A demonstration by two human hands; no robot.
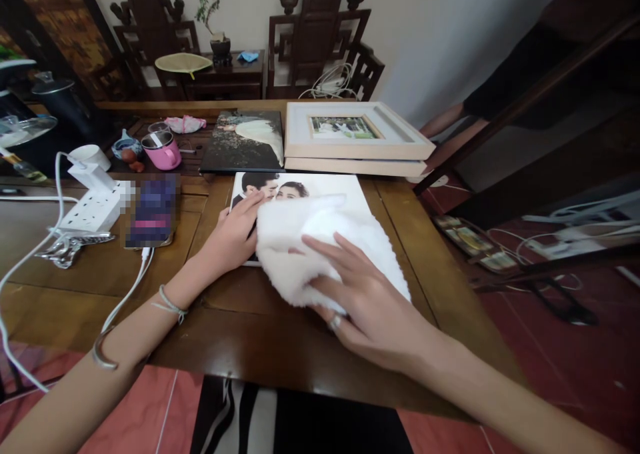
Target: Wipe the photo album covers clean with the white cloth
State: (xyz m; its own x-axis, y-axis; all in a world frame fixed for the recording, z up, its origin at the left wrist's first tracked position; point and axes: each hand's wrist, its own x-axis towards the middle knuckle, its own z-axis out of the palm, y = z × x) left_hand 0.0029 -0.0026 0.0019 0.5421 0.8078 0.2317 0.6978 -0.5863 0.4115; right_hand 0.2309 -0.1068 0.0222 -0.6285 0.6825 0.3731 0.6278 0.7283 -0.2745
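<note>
A white-bordered photo print (320, 187) of a couple lies flat on the wooden table (250, 334). My left hand (235, 234) rests on the print's left edge, fingers curled against it. A fluffy white cloth (305, 241) covers the print's lower half. My right hand (360, 294) lies on top of the cloth with fingers spread flat, a ring on one finger. Bracelets circle my left wrist.
Behind the print lie a dark photo album (245, 141) and stacked light wooden frames (350, 137). To the left stand a pink mug (163, 151), a white cup (90, 155), a power strip (93, 207) with cables and a phone (153, 214). Carved chairs line the wall. A person stands at right.
</note>
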